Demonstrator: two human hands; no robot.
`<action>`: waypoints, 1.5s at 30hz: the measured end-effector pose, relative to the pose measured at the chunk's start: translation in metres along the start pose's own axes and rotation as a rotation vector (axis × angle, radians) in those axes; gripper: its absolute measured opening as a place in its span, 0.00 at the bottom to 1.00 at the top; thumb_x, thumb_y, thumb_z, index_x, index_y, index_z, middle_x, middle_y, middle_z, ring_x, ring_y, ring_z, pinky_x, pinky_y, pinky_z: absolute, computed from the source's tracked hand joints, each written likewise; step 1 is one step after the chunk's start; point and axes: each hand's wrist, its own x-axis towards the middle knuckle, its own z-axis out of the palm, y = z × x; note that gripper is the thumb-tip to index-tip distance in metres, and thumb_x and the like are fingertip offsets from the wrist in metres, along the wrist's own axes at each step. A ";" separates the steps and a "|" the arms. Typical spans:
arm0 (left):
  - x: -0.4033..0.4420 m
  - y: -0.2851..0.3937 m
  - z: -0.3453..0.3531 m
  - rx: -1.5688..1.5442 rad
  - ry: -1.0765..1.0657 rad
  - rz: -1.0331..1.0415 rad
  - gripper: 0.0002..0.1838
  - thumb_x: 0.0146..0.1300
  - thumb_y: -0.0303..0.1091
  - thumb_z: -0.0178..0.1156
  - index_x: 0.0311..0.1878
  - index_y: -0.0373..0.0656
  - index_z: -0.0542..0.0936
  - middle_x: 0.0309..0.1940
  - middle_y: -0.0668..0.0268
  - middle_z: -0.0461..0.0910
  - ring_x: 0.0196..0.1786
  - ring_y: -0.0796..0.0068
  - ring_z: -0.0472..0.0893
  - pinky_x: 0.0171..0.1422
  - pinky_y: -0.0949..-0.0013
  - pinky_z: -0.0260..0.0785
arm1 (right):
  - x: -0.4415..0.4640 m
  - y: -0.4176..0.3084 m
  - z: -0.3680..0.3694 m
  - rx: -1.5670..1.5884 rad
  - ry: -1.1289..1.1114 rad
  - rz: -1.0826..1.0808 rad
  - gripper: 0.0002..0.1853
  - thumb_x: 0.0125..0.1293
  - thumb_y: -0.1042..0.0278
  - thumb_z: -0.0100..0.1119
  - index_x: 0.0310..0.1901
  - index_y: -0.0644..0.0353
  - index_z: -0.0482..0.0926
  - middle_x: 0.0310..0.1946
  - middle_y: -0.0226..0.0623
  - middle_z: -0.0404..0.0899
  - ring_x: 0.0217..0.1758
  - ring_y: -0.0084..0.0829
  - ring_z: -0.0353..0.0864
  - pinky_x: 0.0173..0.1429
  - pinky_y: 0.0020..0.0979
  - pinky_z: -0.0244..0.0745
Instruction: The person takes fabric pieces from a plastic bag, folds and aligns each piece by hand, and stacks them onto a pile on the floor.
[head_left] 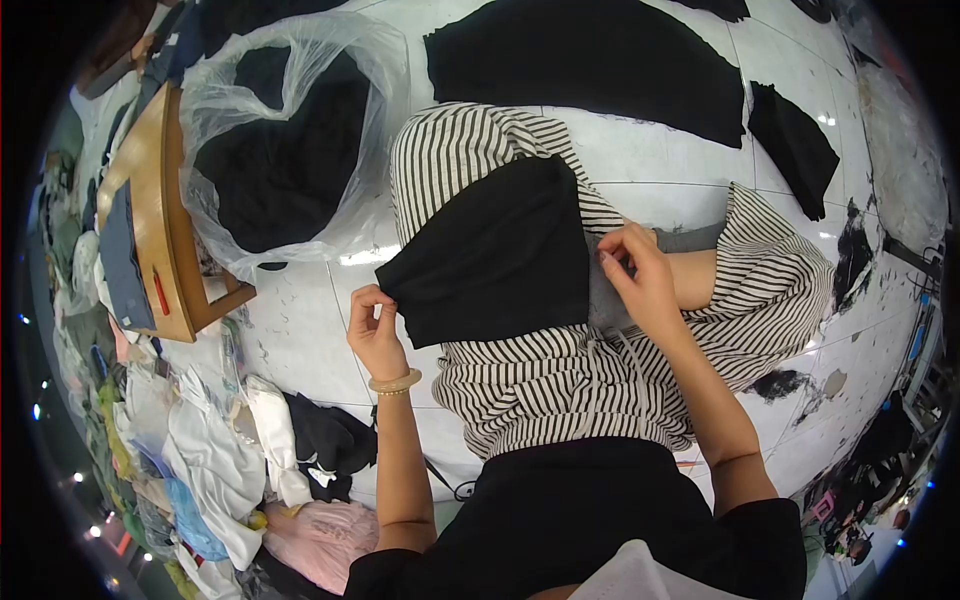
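Observation:
A black fabric piece (500, 260) lies spread across the lap, over black-and-white striped trousers (520, 390). My left hand (375, 325) pinches its lower left corner between thumb and fingers. Just past the right edge of that piece, my right hand (640, 275) has its fingers curled into a pinch. What sits between those fingertips, if anything, is too small to make out. Beneath the right hand shows a grey cloth (606, 295), partly hidden by the hand and the black piece.
A clear plastic bag (390, 110) holding dark cloth stands upper left, beside a wooden stool (178, 240) with folded dark fabric and a red pen-like item (160, 290). More black cut fabric (590, 60) lies on the white tiled floor ahead. Mixed garments (210, 460) pile up lower left.

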 end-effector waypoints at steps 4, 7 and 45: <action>-0.002 -0.004 0.004 0.023 -0.014 -0.003 0.07 0.61 0.14 0.58 0.32 0.38 0.74 0.39 0.68 0.72 0.42 0.80 0.71 0.46 0.78 0.65 | 0.045 0.023 0.007 0.385 0.089 0.362 0.09 0.65 0.67 0.60 0.34 0.65 0.76 0.24 0.29 0.73 0.29 0.18 0.69 0.35 0.23 0.65; -0.002 -0.007 0.008 0.010 -0.001 -0.021 0.07 0.61 0.14 0.58 0.32 0.38 0.74 0.39 0.68 0.72 0.42 0.80 0.71 0.46 0.78 0.66 | 0.098 0.018 0.011 0.346 -0.018 0.401 0.15 0.66 0.60 0.59 0.32 0.67 0.78 0.22 0.29 0.76 0.28 0.20 0.73 0.33 0.24 0.67; -0.001 -0.013 0.012 0.063 -0.018 0.012 0.07 0.61 0.13 0.57 0.33 0.37 0.74 0.39 0.68 0.72 0.42 0.78 0.72 0.48 0.78 0.67 | 0.152 0.030 -0.022 0.280 -0.421 0.382 0.10 0.61 0.69 0.51 0.32 0.63 0.82 0.22 0.27 0.77 0.21 0.15 0.71 0.23 0.21 0.64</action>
